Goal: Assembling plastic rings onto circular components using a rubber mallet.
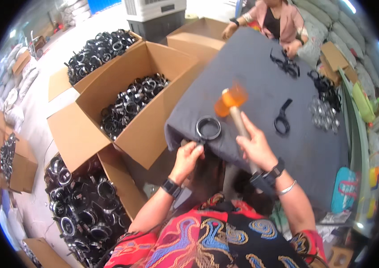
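Near the front-left corner of the grey-covered table, my left hand is closed on the short black stem of a ring-shaped part, black with a shiny metal ring. The ring lies flat at the table edge. My right hand grips the pale handle of a mallet with an orange, see-through head, raised just past the ring and slightly blurred. Farther right on the cloth lies another black ring part with a stem, touched by neither hand.
Left of the table, cardboard boxes hold heaps of ring parts; another heap is beside my left arm. Clear rings and black parts lie at the table's right. Across it, a co-worker's hand is near black parts.
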Action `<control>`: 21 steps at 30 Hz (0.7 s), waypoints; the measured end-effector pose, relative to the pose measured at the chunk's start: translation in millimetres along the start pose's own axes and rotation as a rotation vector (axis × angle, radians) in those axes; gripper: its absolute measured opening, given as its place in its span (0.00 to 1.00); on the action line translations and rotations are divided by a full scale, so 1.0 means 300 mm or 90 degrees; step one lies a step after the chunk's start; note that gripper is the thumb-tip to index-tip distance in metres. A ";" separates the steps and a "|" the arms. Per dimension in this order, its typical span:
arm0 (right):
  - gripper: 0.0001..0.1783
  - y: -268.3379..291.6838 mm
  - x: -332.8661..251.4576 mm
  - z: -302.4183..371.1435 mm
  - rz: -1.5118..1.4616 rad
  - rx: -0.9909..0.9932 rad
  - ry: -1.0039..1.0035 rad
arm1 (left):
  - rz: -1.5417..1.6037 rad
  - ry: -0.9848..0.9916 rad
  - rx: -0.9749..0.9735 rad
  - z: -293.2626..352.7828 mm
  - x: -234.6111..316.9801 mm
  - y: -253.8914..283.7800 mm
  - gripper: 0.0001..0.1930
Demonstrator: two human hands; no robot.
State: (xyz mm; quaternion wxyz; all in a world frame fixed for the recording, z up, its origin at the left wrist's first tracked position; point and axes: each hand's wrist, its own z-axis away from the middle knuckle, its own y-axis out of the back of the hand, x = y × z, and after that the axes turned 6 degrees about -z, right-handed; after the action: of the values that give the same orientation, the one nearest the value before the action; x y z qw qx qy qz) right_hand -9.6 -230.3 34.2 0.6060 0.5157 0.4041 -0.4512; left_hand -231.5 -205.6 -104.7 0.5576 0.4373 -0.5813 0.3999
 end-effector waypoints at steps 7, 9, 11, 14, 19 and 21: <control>0.41 0.021 -0.137 0.124 -0.077 0.132 0.229 | 0.126 0.012 0.025 0.036 0.038 -0.013 0.13; 0.41 0.011 0.044 0.105 0.127 0.116 0.297 | 0.115 0.016 0.015 0.029 0.037 -0.018 0.13; 0.41 -0.039 0.056 0.129 -0.072 0.048 0.022 | 0.103 0.014 0.020 0.007 0.013 -0.013 0.13; 0.41 0.025 0.006 0.152 -0.095 0.045 -0.041 | 0.091 0.012 0.021 0.007 0.007 -0.008 0.12; 0.41 0.063 -0.111 0.243 -0.073 0.195 0.249 | 0.097 0.039 0.026 0.055 0.038 -0.001 0.13; 0.44 0.003 0.025 0.238 0.050 0.157 0.255 | 0.117 0.026 0.041 0.040 0.027 -0.014 0.12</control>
State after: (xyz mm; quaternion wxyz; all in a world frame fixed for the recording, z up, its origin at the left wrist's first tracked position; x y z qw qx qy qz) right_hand -4.9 -301.9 37.4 0.4633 0.6804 0.4376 -0.3617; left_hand -231.0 -218.9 -97.3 0.5163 0.3915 -0.5942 0.4765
